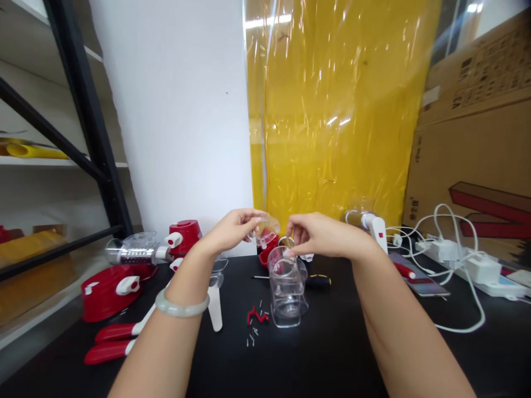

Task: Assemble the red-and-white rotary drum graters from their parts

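In the head view, I watch the left hand (pixel 234 232) pinch a clear round plastic piece (pixel 270 228) by its near side, thumb against fingers, perhaps to keep the grip off its middle. The right hand (pixel 319 235) is half closed, thumb and fingertips at the top of a clear plastic housing (pixel 286 298); I cannot tell whether it grips the rim or something small there. The housing stands upright on the black tabletop (pixel 332 354), below and between both hands, probably so that it supports itself and leaves its top within reach.

Behind it, between the hands, a red plastic part (pixel 265 255) shows. A screwdriver (pixel 318 281) lies just below the right hand, behind the housing, presumably handy there. Loose screws (pixel 252 337) sit around a red bracket (pixel 257 316), below the left hand, likely grouped so none stray. Left of that hand, red crank-handled bases (pixel 108 292) stand apart, seemingly leaving the middle free.
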`<state>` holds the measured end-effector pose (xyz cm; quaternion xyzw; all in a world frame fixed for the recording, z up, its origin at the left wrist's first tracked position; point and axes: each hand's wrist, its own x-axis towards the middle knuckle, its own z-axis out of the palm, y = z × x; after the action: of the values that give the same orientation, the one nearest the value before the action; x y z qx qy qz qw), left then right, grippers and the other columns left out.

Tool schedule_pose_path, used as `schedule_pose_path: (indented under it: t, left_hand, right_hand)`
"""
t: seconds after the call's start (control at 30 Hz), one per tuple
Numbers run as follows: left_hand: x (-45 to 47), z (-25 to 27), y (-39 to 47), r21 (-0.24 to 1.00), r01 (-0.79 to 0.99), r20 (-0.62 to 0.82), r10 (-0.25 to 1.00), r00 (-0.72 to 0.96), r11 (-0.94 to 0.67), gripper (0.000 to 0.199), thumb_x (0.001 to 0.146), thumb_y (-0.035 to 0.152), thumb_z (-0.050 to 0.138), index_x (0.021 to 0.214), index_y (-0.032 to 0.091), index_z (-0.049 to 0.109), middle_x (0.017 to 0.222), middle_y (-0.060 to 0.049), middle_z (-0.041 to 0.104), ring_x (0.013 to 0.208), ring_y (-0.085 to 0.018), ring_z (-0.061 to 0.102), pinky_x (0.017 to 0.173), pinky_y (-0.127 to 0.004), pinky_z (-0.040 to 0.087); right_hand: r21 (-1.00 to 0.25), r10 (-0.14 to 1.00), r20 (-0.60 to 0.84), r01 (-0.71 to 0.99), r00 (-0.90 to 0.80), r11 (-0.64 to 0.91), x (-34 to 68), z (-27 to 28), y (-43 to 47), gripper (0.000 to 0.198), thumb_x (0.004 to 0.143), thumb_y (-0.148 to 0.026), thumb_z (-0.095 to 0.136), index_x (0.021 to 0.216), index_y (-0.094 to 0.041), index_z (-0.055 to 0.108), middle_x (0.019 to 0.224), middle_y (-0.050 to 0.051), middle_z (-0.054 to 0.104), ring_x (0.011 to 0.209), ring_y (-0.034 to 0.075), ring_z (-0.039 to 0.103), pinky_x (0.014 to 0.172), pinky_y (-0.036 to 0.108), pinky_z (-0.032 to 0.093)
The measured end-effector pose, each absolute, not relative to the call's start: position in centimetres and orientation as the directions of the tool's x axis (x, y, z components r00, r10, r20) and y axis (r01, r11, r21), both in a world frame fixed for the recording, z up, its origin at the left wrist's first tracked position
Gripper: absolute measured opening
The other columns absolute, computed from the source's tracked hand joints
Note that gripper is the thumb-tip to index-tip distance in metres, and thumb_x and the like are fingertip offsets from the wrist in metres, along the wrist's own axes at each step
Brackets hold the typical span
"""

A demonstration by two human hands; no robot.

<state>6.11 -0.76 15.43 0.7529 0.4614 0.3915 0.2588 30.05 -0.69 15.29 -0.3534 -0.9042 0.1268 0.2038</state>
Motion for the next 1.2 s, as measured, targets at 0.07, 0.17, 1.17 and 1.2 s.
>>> schedule_pose_path:
  t: [0.07,0.17,1.17,1.2]
  left_hand:
    - [6.2,14.9,-0.3,0.756,0.486,0.323,0.895,0.308,-0.439,0.034,0.086,0.034,0.057,0.113,0.014,0.065,0.070,0.001,0.058,0.057,-0.008,0.052,0.055,-0.021,0.047]
    - [6.8,14.5,-0.4,0.770,0.459,0.304,0.887,0.348,-0.444,0.028,0.086,0.035,0.059,0.104,0.015,0.065,0.069,0.001,0.059,0.055,-0.008,0.052,0.051,-0.020,0.044]
    - [8.2,14.8,-1.7,0.858,0.398,0.210,0.928,0.306,-0.326,0.031,0.084,0.030,0.064,0.111,0.015,0.058,0.079,-0.004,0.070,0.074,-0.015,0.068,0.065,-0.028,0.056]
    - [8.1,14.7,-1.6,0.848,0.400,0.230,0.921,0.314,-0.348,0.032,0.085,0.030,0.061,0.113,0.016,0.056,0.077,-0.002,0.068,0.074,-0.015,0.067,0.066,-0.028,0.056]
  right_hand:
    - [-0.315,0.657,0.430,0.579,-0.619,0.752,30.2,15.3,-0.9,0.050,0.071,-0.048,0.076,0.108,-0.019,0.057,0.100,0.007,0.066,0.090,0.020,0.063,0.079,0.032,0.049]
    - [-0.257,0.571,0.534,0.524,-0.624,0.812,29.9,15.4,-1.4,0.053,0.074,-0.045,0.075,0.117,-0.021,0.056,0.118,0.009,0.060,0.109,0.021,0.057,0.091,0.035,0.046]
    - [-0.175,0.613,0.477,0.616,-0.630,0.768,29.3,14.5,-1.9,0.094,0.071,-0.028,0.079,0.150,-0.040,0.029,0.150,0.008,0.035,0.131,0.031,0.046,0.098,0.041,0.046]
    - [-0.162,0.600,0.466,0.604,-0.651,0.781,29.4,14.5,-1.9,0.092,0.072,-0.025,0.077,0.149,-0.041,0.030,0.151,0.007,0.035,0.132,0.030,0.045,0.099,0.041,0.045]
